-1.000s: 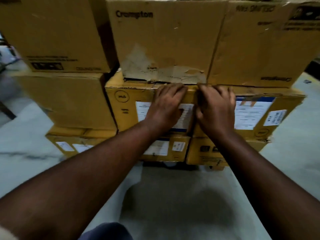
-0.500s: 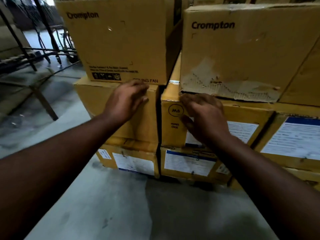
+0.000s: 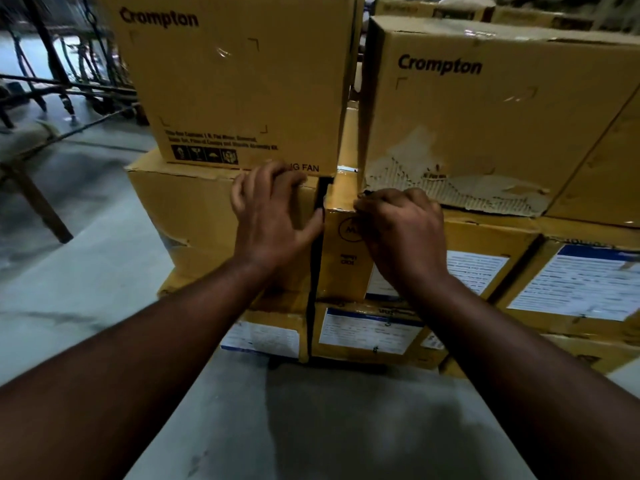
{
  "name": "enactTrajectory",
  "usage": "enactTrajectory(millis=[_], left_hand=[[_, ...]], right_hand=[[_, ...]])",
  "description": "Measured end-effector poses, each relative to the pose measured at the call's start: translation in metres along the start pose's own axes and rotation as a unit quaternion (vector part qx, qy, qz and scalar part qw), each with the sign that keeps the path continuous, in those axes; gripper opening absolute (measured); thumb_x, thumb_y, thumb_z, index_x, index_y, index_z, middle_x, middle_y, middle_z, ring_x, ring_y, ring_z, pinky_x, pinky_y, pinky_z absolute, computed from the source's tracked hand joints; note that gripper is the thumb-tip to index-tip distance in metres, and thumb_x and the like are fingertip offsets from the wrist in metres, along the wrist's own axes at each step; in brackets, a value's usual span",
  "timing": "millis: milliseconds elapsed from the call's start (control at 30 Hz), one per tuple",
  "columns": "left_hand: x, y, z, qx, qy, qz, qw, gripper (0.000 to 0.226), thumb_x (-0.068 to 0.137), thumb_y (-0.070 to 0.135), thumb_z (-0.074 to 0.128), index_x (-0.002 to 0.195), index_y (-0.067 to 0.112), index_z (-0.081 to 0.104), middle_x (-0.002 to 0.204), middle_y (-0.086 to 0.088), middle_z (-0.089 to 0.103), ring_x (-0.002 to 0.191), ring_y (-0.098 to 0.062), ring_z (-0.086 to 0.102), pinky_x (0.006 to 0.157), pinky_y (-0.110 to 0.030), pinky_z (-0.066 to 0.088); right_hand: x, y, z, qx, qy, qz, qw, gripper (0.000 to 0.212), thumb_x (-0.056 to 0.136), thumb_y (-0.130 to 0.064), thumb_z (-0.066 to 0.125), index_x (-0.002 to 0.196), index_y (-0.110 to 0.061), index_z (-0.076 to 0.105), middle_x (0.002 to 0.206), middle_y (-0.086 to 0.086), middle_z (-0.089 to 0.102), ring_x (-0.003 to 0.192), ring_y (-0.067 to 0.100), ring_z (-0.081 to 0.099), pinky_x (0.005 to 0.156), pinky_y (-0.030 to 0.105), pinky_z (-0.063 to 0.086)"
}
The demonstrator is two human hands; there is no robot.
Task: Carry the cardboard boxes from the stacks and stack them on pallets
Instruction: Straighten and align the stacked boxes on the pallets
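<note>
Clearly the torn Crompton box (image 3: 485, 116), atop the right stack, looks stiff and hefty; right hand (image 3: 405, 233) curls at its bottom edge, left hand (image 3: 273, 216) rests spread on the neighbouring carton (image 3: 194, 216).

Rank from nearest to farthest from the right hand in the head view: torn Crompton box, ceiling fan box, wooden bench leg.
1. torn Crompton box, directly above the right hand.
2. ceiling fan box, upper left, past the gap.
3. wooden bench leg, far left on the floor.
</note>
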State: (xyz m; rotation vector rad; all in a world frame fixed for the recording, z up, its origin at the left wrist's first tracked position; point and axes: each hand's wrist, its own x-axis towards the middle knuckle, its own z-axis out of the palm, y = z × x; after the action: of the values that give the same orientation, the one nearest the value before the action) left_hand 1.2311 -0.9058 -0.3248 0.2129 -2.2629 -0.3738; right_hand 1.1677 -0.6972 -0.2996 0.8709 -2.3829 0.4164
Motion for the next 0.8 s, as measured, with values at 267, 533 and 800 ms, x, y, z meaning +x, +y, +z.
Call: enactTrajectory(millis=[267,533,800], left_hand=[[-0.009,-0.085,-0.020,-0.076,0.105,-0.239,0.962,0.100,0.086,0.079,0.055,0.161,0.020,0.024,0.174,-0.006,0.001,0.160,-0.025,-0.004,0.125,-0.062,0.004],[0.015,-0.127,-0.041,-0.238,0.176,-0.432,0.852,0.124,0.062,0.091,0.068,0.156,0.020,0.031,0.154,0.000,0.048,0.137,-0.019,0.050,0.118,-0.042,0.040],[0.004,-0.132,-0.048,-0.241,0.145,-0.414,0.866,0.098,0.060,0.083,0.077,0.135,0.026,0.051,0.128,0.009,0.064,0.115,-0.012,0.061,0.101,-0.037,0.052]], right_hand=[[0.006,-0.023,0.000,-0.002,-0.053,0.050,0.997,0.041,0.090,-0.035,0.074,0.129,-0.029,0.063,0.135,0.001,0.059,0.124,0.031,0.048,0.097,0.048,0.042],[0.018,-0.044,0.027,0.109,0.000,-0.026,0.994,0.047,0.090,-0.026,0.074,0.134,-0.024,0.059,0.137,0.000,0.059,0.129,0.028,0.048,0.100,0.045,0.037],[0.028,-0.047,0.033,0.176,0.031,-0.008,0.984,0.032,0.098,-0.034,0.069,0.129,-0.029,0.069,0.122,-0.004,0.068,0.117,0.022,0.055,0.094,0.040,0.038]])
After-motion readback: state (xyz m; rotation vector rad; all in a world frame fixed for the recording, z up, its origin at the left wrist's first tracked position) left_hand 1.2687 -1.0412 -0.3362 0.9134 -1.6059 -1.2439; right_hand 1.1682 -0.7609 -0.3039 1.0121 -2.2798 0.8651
